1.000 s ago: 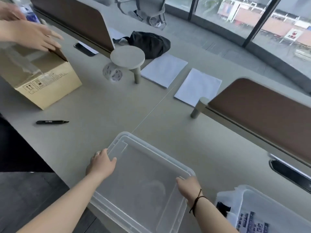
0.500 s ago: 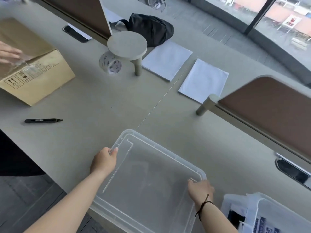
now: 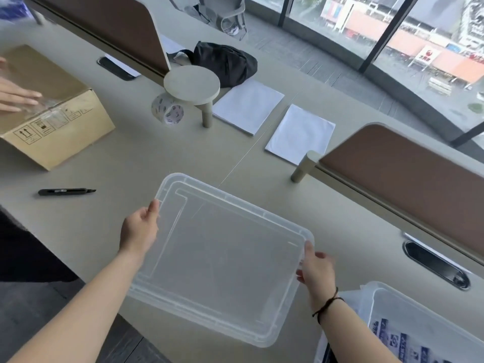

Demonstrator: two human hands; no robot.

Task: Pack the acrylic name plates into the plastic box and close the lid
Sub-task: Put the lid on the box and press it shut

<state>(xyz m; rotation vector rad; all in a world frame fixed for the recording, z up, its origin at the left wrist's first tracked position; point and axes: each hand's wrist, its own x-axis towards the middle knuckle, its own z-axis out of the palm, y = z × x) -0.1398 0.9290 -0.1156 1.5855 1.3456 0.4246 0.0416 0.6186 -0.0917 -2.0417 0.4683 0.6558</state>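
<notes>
Between both hands' fingers [image 3: 153, 208], lid [image 3: 222, 258].

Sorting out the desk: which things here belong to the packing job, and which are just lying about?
Job: clear lid, held by left hand and right hand; plastic box.

Lying about: cardboard box, tape roll, black pen, white papers, black bag.

your two forearms reach in from the bottom edge, both bare to the frame w/ no sleeves in view. your left hand [image 3: 138, 229] carries no band at the wrist; can't tell abt rings from this angle. your right hand [image 3: 318, 271] has a thin dark cord bracelet [image 3: 327, 303] looped round the wrist, looks like two strands, one crossing diagonally over the other.
</notes>
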